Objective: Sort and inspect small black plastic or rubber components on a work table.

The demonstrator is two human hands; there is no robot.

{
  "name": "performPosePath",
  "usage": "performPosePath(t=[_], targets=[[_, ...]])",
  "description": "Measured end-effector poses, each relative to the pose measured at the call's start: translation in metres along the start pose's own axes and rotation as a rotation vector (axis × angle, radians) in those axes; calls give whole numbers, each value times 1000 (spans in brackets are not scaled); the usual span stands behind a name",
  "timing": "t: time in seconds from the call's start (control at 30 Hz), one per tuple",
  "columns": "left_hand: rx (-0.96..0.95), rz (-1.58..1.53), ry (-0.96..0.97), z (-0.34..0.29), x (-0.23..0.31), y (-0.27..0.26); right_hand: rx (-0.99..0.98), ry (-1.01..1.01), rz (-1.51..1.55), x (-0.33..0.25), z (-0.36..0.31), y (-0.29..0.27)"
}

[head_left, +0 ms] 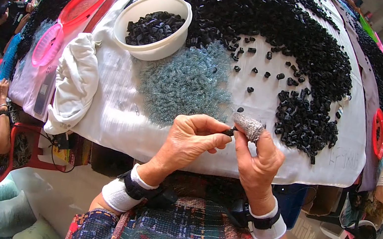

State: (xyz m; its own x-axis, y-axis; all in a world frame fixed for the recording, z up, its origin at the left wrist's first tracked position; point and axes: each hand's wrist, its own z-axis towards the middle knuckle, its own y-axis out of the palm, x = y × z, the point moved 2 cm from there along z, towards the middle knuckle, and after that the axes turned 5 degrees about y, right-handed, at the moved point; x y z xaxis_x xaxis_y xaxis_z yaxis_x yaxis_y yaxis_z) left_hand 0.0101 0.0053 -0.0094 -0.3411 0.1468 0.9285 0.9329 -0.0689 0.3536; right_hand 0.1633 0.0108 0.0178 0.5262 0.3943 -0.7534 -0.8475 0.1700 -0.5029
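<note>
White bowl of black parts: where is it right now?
In the head view, the white bowl stands left of centre, beyond the left hand and the pale bluish pile, with the big black heap to its right.

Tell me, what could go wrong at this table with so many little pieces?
The small black piece at the left hand's fingertips could slip and get lost among the loose black pieces. The bluish coil-like pieces lie close beside the white bowl, so they might get mixed with the black parts inside.

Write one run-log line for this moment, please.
left hand: pinching small black part | right hand: beside it, silvery wrap | nearby: bluish coils, white bowl
</note>
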Motion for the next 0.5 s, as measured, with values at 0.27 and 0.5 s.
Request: performPosePath(t=[0.27, 0.5], targets=[[2, 37, -34, 1, -4, -1, -16, -62, 6, 3, -1, 5], [-4, 92, -77, 6, 3, 4, 1, -57, -20, 3, 0, 4]])
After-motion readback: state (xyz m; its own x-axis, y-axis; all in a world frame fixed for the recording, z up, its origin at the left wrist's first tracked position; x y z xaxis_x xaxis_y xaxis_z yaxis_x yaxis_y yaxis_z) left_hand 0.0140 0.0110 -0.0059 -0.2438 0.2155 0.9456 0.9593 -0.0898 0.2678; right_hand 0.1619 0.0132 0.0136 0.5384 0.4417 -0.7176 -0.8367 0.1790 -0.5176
